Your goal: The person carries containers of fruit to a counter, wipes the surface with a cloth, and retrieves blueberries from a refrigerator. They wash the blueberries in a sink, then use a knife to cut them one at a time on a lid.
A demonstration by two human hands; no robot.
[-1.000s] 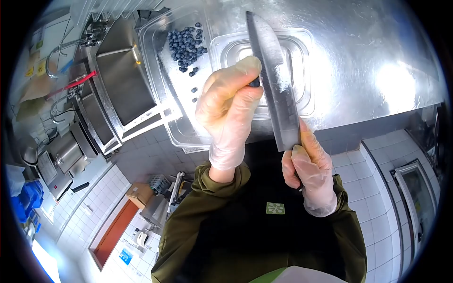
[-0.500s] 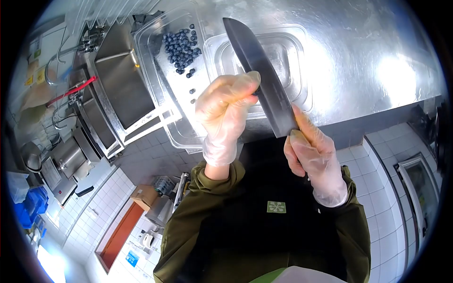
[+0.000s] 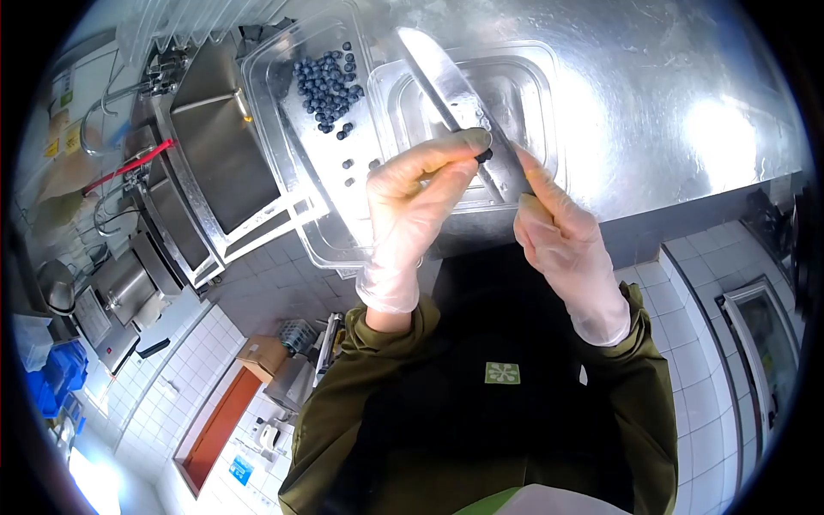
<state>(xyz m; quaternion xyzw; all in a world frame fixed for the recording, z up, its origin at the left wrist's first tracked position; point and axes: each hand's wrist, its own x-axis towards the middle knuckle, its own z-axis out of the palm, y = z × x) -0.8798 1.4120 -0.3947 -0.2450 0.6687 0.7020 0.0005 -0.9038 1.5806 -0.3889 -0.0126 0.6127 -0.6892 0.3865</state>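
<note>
Since half a second earlier, our right hand (image 3: 562, 236) had come up closer to our left hand (image 3: 412, 193), and the knife (image 3: 451, 81) had turned, so that its broad face, dark then, shone. The berry (image 3: 484, 156) had shifted slightly rightward with our left fingers, farther from the tub (image 3: 336, 247).

Our left hand, in a clear glove, overlapped the tub's right edge in our view. Its thumb and forefinger were pinched narrowly on that single dark berry, which was out to the right of the tub. Our right hand, also gloved, was farther right of the tub and closed around the knife's handle, most of which it hid. The blade slanted back up toward the tub's far right corner. The berry overlapped the blade, but we could not tell whether they touched.

The other berries (image 3: 328, 90) were heaped toward the tub's far end, with a few strays nearer us. Just beside the tub on its right was a clear tray (image 3: 548, 129), partly behind the knife; both sat on the steel counter (image 3: 635, 112). Left of the tub was the sink (image 3: 227, 159).
</note>
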